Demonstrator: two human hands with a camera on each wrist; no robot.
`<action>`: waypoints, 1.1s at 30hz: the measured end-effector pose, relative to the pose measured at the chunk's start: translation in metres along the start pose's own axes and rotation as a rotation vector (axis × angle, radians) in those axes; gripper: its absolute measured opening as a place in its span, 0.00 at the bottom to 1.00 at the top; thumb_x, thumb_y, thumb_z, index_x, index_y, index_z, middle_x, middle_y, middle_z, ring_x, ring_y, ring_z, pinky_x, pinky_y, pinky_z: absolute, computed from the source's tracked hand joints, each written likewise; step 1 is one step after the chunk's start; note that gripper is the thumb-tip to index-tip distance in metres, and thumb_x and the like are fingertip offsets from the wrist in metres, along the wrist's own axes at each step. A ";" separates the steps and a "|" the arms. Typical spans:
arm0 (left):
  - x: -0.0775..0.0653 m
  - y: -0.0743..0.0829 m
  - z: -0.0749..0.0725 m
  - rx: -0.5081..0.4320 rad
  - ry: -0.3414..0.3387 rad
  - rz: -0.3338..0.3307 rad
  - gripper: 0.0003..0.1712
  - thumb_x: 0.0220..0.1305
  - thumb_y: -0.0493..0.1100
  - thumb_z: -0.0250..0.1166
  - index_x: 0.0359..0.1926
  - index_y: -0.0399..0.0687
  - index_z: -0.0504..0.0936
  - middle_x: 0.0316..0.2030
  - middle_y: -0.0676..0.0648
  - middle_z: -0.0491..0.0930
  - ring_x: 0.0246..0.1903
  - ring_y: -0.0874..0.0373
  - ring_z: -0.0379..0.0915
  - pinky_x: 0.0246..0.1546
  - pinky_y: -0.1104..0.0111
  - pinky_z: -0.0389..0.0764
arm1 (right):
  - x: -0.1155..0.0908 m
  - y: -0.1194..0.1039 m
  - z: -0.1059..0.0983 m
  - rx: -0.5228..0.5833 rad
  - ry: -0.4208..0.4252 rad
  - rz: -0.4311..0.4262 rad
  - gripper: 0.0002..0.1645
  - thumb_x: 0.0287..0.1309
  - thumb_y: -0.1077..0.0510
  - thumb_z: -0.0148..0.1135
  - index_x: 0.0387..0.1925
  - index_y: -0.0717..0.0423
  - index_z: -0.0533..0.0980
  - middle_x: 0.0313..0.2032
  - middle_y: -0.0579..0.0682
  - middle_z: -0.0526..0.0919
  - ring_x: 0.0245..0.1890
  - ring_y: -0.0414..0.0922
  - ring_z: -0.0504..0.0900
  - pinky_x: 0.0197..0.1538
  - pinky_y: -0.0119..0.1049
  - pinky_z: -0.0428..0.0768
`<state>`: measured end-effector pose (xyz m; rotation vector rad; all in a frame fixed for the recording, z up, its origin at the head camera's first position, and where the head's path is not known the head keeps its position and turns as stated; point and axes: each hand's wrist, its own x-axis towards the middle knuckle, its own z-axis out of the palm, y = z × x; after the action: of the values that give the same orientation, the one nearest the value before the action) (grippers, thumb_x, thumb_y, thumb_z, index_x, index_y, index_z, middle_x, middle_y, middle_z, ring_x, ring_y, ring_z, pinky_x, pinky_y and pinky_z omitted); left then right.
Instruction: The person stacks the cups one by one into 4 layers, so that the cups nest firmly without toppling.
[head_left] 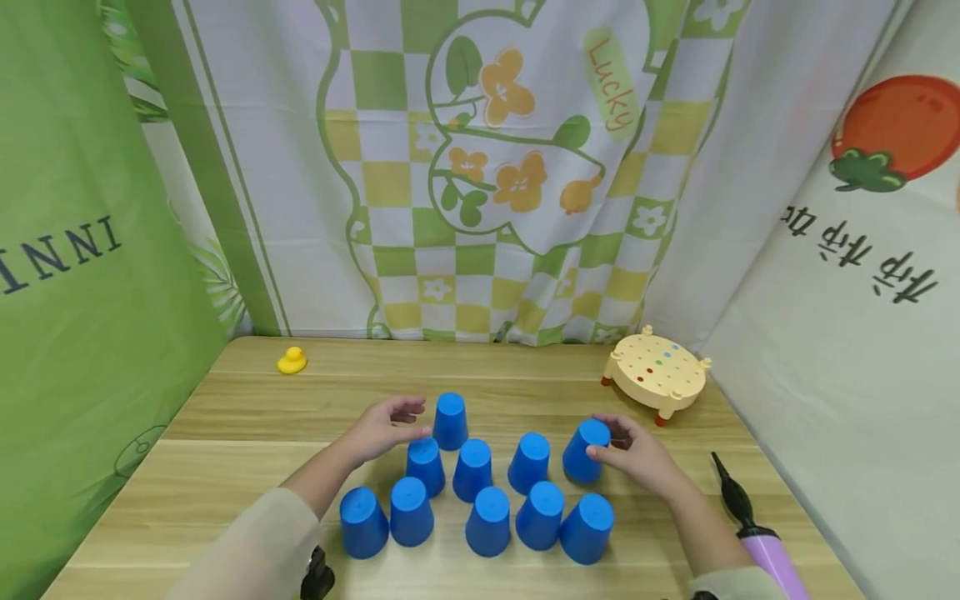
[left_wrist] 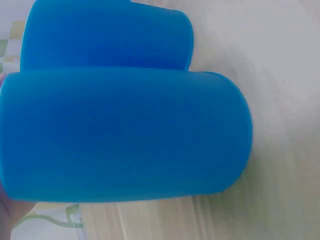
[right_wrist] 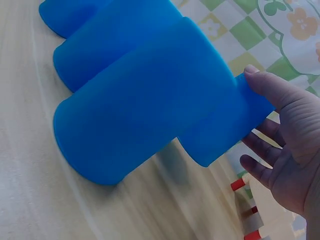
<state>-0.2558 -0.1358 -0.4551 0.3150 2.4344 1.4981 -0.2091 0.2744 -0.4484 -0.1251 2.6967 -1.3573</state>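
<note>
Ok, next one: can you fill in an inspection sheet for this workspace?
Surface: wood-grain tabletop.
Job's things: ten blue cups, all bottoms up, in three loose rows, the rear row a single cup.
Clutter: yellow rubber duck at rear left; cream round toy table with red-tipped feet at rear right; purple hand pump with black nozzle at right.
Grippers: left hand beside the rear cup, fingers relaxed; right hand pinches the middle row's rightmost cup.
Cables: nothing seen.
Surroundings: checked "Lucky" curtain behind; printed hangings either side.
</note>
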 end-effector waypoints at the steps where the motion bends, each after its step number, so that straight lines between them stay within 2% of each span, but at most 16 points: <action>1: -0.002 -0.001 0.000 0.005 -0.007 0.001 0.36 0.60 0.52 0.70 0.65 0.42 0.71 0.62 0.39 0.75 0.59 0.46 0.73 0.59 0.50 0.76 | 0.001 -0.001 -0.001 0.004 0.006 0.004 0.38 0.60 0.46 0.67 0.66 0.59 0.66 0.60 0.62 0.74 0.58 0.59 0.75 0.56 0.50 0.80; 5: -0.012 -0.002 0.000 0.031 -0.047 0.016 0.37 0.59 0.54 0.70 0.64 0.41 0.72 0.60 0.39 0.76 0.58 0.47 0.73 0.58 0.50 0.76 | 0.008 -0.005 -0.004 0.009 0.049 -0.009 0.39 0.61 0.45 0.66 0.67 0.59 0.65 0.60 0.63 0.74 0.59 0.60 0.74 0.58 0.52 0.78; 9: -0.018 -0.001 0.002 0.044 -0.090 0.048 0.36 0.59 0.53 0.70 0.63 0.40 0.73 0.60 0.38 0.76 0.58 0.43 0.72 0.58 0.47 0.75 | 0.014 -0.013 -0.005 -0.003 0.087 -0.024 0.40 0.60 0.44 0.66 0.67 0.58 0.65 0.61 0.62 0.74 0.60 0.61 0.74 0.60 0.54 0.77; 20: -0.019 -0.004 0.003 0.049 -0.192 0.072 0.34 0.60 0.51 0.70 0.64 0.42 0.73 0.58 0.43 0.78 0.58 0.47 0.71 0.59 0.49 0.75 | 0.032 -0.044 0.003 0.008 0.093 -0.019 0.40 0.59 0.42 0.66 0.67 0.54 0.66 0.61 0.61 0.74 0.62 0.59 0.73 0.62 0.55 0.74; 28: -0.019 -0.006 0.003 0.065 -0.186 0.059 0.33 0.59 0.50 0.71 0.63 0.43 0.75 0.56 0.45 0.79 0.57 0.49 0.71 0.58 0.49 0.75 | 0.048 -0.064 0.024 0.054 0.090 -0.092 0.38 0.59 0.48 0.68 0.66 0.57 0.67 0.58 0.61 0.76 0.60 0.57 0.74 0.63 0.55 0.73; 33: -0.020 -0.009 0.002 0.047 -0.181 0.062 0.34 0.59 0.50 0.71 0.63 0.42 0.74 0.57 0.44 0.78 0.57 0.48 0.72 0.57 0.50 0.76 | 0.058 -0.075 0.040 0.066 0.071 -0.070 0.36 0.58 0.49 0.69 0.65 0.55 0.69 0.60 0.60 0.76 0.61 0.57 0.74 0.63 0.55 0.73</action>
<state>-0.2368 -0.1442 -0.4622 0.5167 2.3382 1.3735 -0.2593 0.1905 -0.4153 -0.1698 2.7251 -1.4960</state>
